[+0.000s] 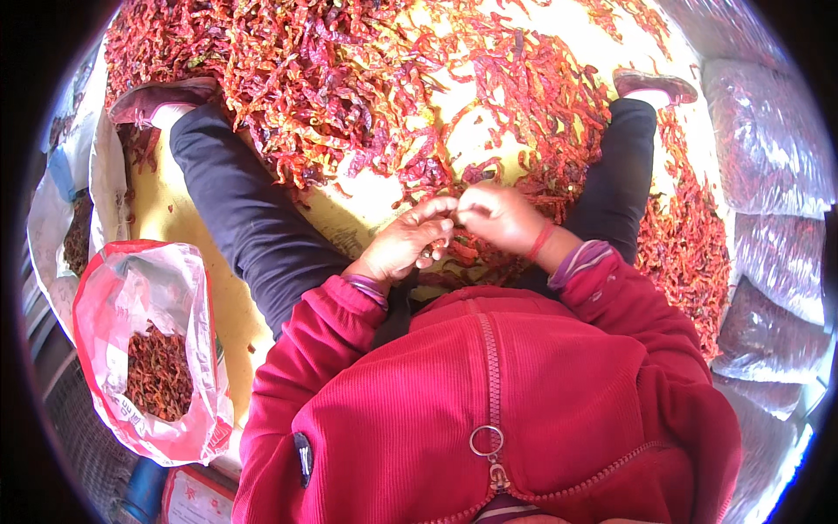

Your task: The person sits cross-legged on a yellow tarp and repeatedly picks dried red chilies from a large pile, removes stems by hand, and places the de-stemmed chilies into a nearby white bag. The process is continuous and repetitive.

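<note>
Dried red chili peppers [323, 96] lie in a thick spread between and beyond my outstretched legs. My left hand [406, 240] is closed in front of my belly, its fingers curled and the thumb pressed to them. Close against its fingertips, my right hand [502, 218] is pinched shut, with a red band [540, 242] round the wrist. Something small and dark shows under the left fingers, too small to name. Whatever the right fingertips pinch is hidden. Just below and behind both hands lie more chilies, partly covered by them.
At my left stands an open red-and-white bag [92, 349] with small brownish-red dried pieces [160, 371] at its bottom. Another white sack [109, 175] is beyond it. Clear plastic bags [768, 140] line the right side. A yellow sheet [209, 288] lies under the chilies.
</note>
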Tool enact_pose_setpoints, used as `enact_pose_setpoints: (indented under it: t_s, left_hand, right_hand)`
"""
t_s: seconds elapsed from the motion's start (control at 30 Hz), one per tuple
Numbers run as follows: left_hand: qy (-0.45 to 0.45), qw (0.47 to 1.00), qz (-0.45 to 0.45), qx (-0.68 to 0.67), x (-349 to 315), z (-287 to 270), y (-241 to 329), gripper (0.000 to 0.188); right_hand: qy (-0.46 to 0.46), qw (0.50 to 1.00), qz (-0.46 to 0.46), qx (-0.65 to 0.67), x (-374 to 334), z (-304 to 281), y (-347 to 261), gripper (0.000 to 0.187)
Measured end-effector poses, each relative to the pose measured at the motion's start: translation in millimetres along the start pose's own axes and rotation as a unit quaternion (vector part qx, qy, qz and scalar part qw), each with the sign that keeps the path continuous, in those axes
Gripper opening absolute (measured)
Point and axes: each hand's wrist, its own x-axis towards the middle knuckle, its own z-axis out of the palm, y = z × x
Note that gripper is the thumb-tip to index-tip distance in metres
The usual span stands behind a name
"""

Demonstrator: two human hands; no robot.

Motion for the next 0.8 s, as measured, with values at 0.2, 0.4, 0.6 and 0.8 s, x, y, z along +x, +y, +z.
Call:
enact_pose_setpoints:
  t_s: [0.2, 0.4, 0.6, 0.8]
  left_hand:
    - [0.066, 0.998, -0.002, 0.016, 4.3, -9.6, -3.4, 0.010]
    - [0.028, 0.998, -0.010, -0.049, 7.3, -17.0, 1.4, 0.010]
    - [0.055, 0.995, 0.013, -0.083, 5.4, -19.7, 5.6, 0.015]
    - [0.050, 0.993, 0.040, -0.098, 4.1, -21.7, 5.6, 0.012]
  right_hand:
    - [-0.123, 0.991, 0.043, 0.040, 21.5, -12.1, 17.1, 0.013]
    - [0.025, 0.953, 0.228, -0.199, 80.8, -47.1, 75.2, 0.025]
    - [0.004, 0.957, 0.184, -0.224, 89.1, -44.9, 85.0, 0.022]
    - [-0.015, 0.977, 0.044, -0.210, 74.7, -20.6, 67.6, 0.015]
